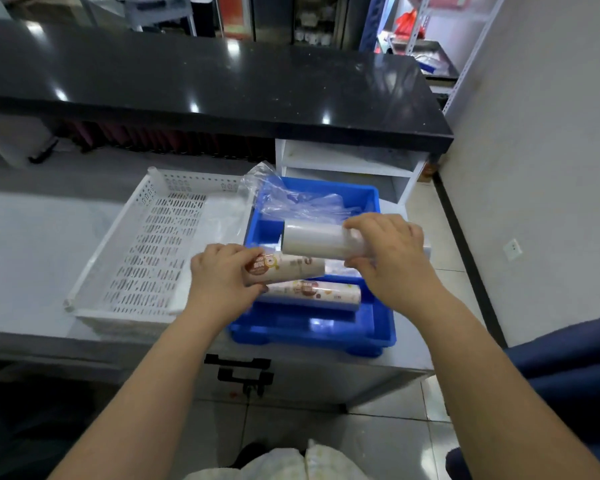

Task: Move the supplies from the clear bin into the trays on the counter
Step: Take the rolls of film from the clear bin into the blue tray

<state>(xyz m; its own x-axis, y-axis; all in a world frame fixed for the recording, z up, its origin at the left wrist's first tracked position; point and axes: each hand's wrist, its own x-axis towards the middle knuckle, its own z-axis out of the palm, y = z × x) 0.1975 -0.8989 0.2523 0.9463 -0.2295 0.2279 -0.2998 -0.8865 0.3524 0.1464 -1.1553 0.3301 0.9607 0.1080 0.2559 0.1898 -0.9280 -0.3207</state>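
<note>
Head view.

- Left hand: fingers curled round the left end of a printed roll, held low over the blue tray.
- Right hand: thumb and fingers clasp the right end of a plain roll, just above and behind the printed roll.
- Second roll: lies in the blue tray's near half.
- Film: loose and crumpled at the tray's far end.
- White tray: beside it on the counter, to the left.
- Clear bin: not in view.

Risks, as judged:
- Each roll is gripped at one end only, so the free end may droop and slip.
- The two held rolls sit close together and may knock.
- A round roll set down may roll away.
- The film may get caught under a roll.
</note>
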